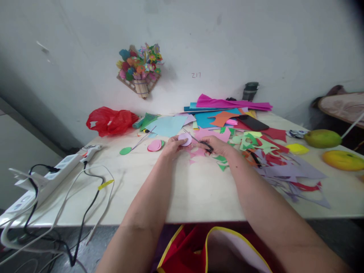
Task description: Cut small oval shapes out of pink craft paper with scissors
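Between the fingers of my left hand (pixel 172 146) is a round lilac paper disc (pixel 185 139), held just above the table. My right hand (pixel 214 145) is closed round the dark handles of a pair of scissors (pixel 206 145), whose blades point up and left toward the disc. Pink paper scraps (pixel 196 151) lie under and between both hands. Left of my left hand sits a small stack of pink and red paper discs (pixel 155 145). Beyond it, a green paper disc (pixel 125 151) lies at the end of a thin stem.
Coloured paper offcuts (pixel 273 163) cover the table's right side, near two mangoes (pixel 322 138). Paper sheets (pixel 170 125) and a dark phone (pixel 253 122) lie at the back. A red plastic bag (pixel 112 120) stands back left; a power strip (pixel 61 167) with cables runs along the left edge.
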{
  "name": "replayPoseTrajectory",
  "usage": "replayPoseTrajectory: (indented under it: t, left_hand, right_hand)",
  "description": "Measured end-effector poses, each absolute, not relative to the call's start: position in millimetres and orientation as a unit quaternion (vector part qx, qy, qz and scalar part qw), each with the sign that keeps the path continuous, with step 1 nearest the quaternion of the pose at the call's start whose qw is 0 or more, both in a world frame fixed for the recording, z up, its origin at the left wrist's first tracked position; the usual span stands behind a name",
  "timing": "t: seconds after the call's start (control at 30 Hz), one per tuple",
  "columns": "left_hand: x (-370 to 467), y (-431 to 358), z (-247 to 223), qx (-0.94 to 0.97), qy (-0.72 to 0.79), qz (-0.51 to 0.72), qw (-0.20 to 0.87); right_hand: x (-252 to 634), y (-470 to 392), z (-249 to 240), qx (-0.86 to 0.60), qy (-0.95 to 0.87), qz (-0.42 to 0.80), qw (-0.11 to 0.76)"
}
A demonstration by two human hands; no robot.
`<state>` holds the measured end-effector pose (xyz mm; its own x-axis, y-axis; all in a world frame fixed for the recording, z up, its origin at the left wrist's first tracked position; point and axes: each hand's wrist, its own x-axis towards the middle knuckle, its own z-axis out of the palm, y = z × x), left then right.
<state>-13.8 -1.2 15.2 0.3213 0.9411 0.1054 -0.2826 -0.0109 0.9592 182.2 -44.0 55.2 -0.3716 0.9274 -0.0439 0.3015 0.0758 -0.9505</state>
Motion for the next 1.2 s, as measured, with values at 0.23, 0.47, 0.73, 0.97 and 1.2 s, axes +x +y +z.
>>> replayPoseTrajectory:
  t: [0.23, 0.47, 0.73, 0.97, 1.2]
  left_hand:
    - [-12, -1, 13, 0.525, 0.303, 0.484, 0.631]
    - [-12, -1, 14, 0.519, 0.308, 0.492, 0.628]
    - [-13, -1, 15, 0.516, 0.315, 0.489, 0.628]
    - [-14, 0, 15, 0.502, 0.322, 0.492, 0.635]
    - [-14, -1, 15, 0.489, 0.339, 0.496, 0.632]
  right_hand:
    - [181, -41, 51, -0.455, -0.668, 0.495, 0.319]
    - [185, -27, 36, -0.426, -0.665, 0.508, 0.344]
    - [187, -20, 29, -0.409, -0.668, 0.513, 0.351]
    - [189, -20, 28, -0.407, -0.667, 0.518, 0.349]
    - [190, -20, 28, -0.401, -0.663, 0.526, 0.350]
